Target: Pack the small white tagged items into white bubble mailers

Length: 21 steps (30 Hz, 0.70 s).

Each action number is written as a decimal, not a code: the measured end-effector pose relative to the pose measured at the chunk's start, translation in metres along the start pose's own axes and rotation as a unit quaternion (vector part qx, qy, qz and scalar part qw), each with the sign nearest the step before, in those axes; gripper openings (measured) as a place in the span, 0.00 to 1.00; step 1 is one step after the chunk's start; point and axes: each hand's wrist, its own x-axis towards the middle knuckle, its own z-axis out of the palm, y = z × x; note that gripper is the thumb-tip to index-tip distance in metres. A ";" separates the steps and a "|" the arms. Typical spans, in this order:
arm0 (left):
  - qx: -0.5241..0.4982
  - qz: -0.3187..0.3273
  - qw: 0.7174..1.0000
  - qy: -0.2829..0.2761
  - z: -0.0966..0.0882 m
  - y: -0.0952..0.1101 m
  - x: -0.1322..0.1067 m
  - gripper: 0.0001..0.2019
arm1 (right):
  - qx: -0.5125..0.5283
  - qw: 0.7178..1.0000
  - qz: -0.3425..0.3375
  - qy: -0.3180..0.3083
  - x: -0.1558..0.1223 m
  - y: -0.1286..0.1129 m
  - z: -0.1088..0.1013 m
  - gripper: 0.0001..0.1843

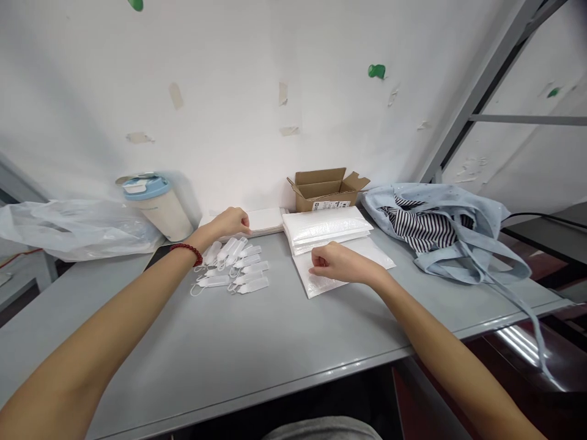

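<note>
My left hand reaches to the back of the grey table, fingers curled on the edge of a flat white stack by the wall. A red bead bracelet circles that wrist. My right hand rests with fingers curled on a single white bubble mailer lying flat. Behind it sits a pile of more bubble mailers. Between my hands lie several small clear packets with loops.
An open cardboard box stands against the wall. A white cup with a blue lid and a clear plastic bag are at the left. A light blue cloth bag with striped fabric lies at the right, near the table edge.
</note>
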 end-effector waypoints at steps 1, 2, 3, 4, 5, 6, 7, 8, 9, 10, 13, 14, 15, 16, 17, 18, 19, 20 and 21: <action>0.005 0.003 1.000 0.003 0.000 -0.001 0.000 0.08 | 0.003 1.000 -0.001 0.002 0.000 0.000 0.000 0.09; 0.012 0.005 1.000 0.008 -0.001 -0.002 -0.001 0.08 | 0.006 1.000 -0.002 0.004 0.000 0.000 0.000 0.08; 0.021 0.007 1.000 0.013 -0.001 -0.002 -0.002 0.08 | 0.008 1.000 -0.003 0.006 0.000 0.000 0.000 0.08; 0.031 0.010 0.999 0.017 -0.002 -0.002 -0.003 0.08 | 0.011 1.000 -0.004 0.007 0.000 -0.001 0.000 0.08; 0.042 0.014 0.999 0.022 -0.003 -0.001 -0.004 0.08 | 0.014 1.000 -0.005 0.009 0.000 -0.001 0.000 0.07; 0.054 0.019 0.998 0.026 -0.003 0.001 -0.006 0.09 | 0.017 1.000 -0.007 0.013 0.000 -0.002 0.000 0.07; 0.067 0.027 0.997 0.030 -0.003 0.004 -0.007 0.10 | 0.020 1.000 -0.009 0.017 0.000 -0.002 0.000 0.06; 0.081 0.035 0.996 0.033 -0.002 0.007 -0.009 0.11 | 0.022 0.999 -0.012 0.022 0.000 -0.002 0.000 0.06; 0.095 0.043 0.994 0.035 -0.001 0.010 -0.010 0.13 | 0.023 0.999 -0.015 0.028 0.000 -0.002 0.000 0.06; 0.109 0.051 0.992 0.038 0.000 0.014 -0.010 0.14 | 0.024 0.999 -0.019 0.033 0.000 -0.002 0.000 0.06; 0.150 0.061 0.986 0.044 0.004 0.025 -0.010 0.15 | 0.027 0.998 -0.028 0.048 0.002 0.000 0.001 0.06; 0.161 0.061 0.984 0.044 0.005 0.029 -0.009 0.14 | 0.028 0.998 -0.030 0.053 0.002 0.001 0.001 0.07; 0.172 0.062 0.982 0.043 0.007 0.032 -0.008 0.13 | 0.029 0.997 -0.031 0.058 0.003 0.002 0.001 0.07; 0.180 0.063 0.981 0.041 0.008 0.035 -0.007 0.12 | 0.030 0.997 -0.032 0.064 0.003 0.002 0.001 0.07; 0.186 0.065 0.980 0.038 0.009 0.037 -0.006 0.12 | 0.029 0.997 -0.032 0.069 0.004 0.003 0.001 0.07; 0.191 0.065 0.979 0.036 0.010 0.040 -0.005 0.11 | 0.029 0.996 -0.033 0.073 0.004 0.003 0.001 0.07; 0.196 0.063 0.978 0.036 0.011 0.042 -0.004 0.11 | 0.029 0.996 -0.033 0.076 0.004 0.002 0.000 0.07; 0.201 0.058 0.977 0.038 0.012 0.043 -0.004 0.10 | 0.029 0.996 -0.032 0.078 0.003 0.002 0.000 0.07; 0.205 0.050 0.977 0.042 0.012 0.044 -0.003 0.10 | 0.029 0.996 -0.032 0.080 0.003 0.001 -0.001 0.07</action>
